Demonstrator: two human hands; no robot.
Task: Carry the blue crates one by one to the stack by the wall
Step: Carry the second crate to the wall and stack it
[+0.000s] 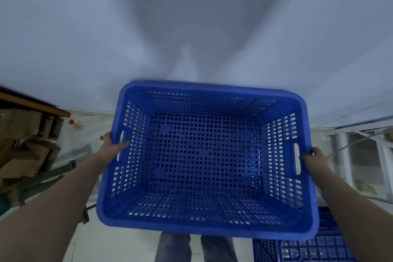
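I hold a blue perforated crate [204, 155] level in front of me, open side up and empty. My left hand [113, 144] grips its left rim beside the handle slot, thumb inside the wall. At the opposite handle slot my right hand [312, 158] clasps the rim. More blue crate [306, 249] shows low on the floor at the bottom right, partly hidden under the held one. A pale wall [191, 27] stands just beyond the crate's far edge.
Cardboard boxes [23, 151] under a wooden shelf [36, 104] fill the left side. A dark metal frame [53, 178] leans below them. A white framed glass unit [361, 155] stands at right. My legs [195, 247] are below the crate on pale floor.
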